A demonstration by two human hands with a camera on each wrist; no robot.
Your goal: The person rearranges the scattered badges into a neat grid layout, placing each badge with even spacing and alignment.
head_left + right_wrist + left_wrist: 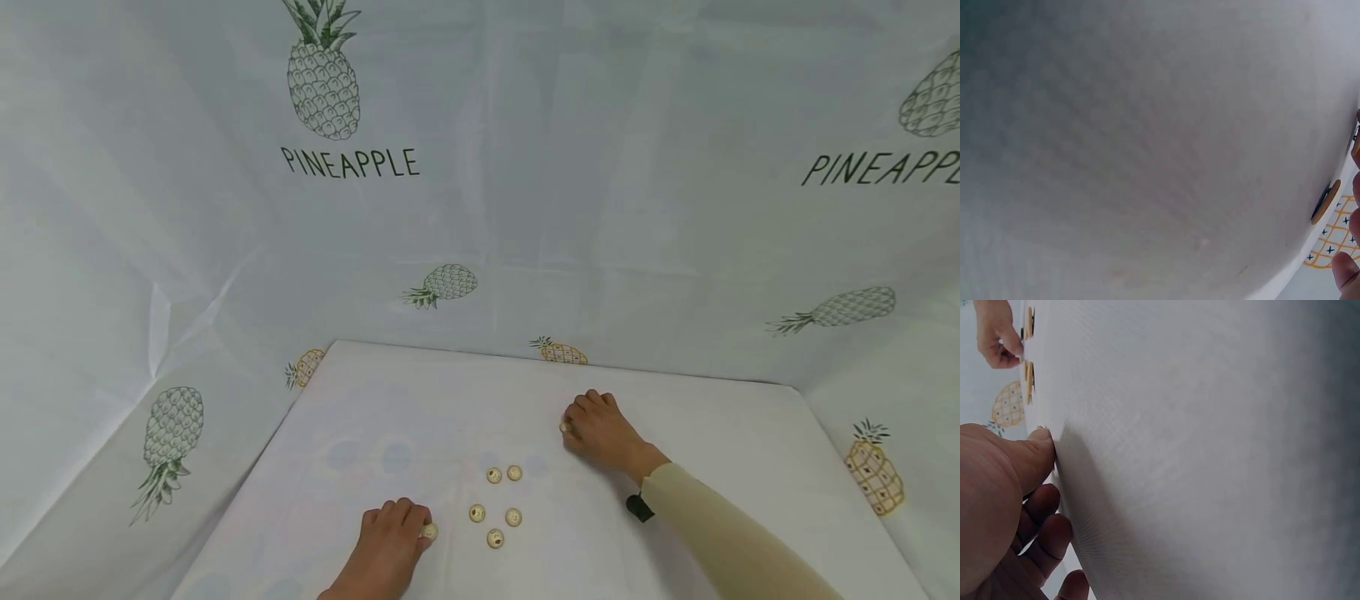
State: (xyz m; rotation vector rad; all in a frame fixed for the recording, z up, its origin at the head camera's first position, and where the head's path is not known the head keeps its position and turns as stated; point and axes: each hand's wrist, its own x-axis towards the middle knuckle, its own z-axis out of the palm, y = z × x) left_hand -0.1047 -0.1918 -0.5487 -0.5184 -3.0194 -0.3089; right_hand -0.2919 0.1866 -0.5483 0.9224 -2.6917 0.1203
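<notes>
Several small round wooden discs (495, 538) with dark marks lie in a loose cluster on the white tabletop. Left of the cluster, my left hand (390, 542) pinches a wooden disc (429, 532) by thumb and fingertips, low over the cloth. In the left wrist view that hand's thumb (1032, 459) and curled fingers hide the disc. Beyond the cluster to the right, my right hand (606, 432) holds another wooden disc (566, 427) in its curled fingers. The right wrist view shows just its fingertips at the edge, near a disc (1325, 202) seen edge-on.
White cloth (660, 183) printed with pineapples hangs behind and along both sides of the table (697, 417). A black device (640, 507) sits at the right wrist, by the beige sleeve (727, 533).
</notes>
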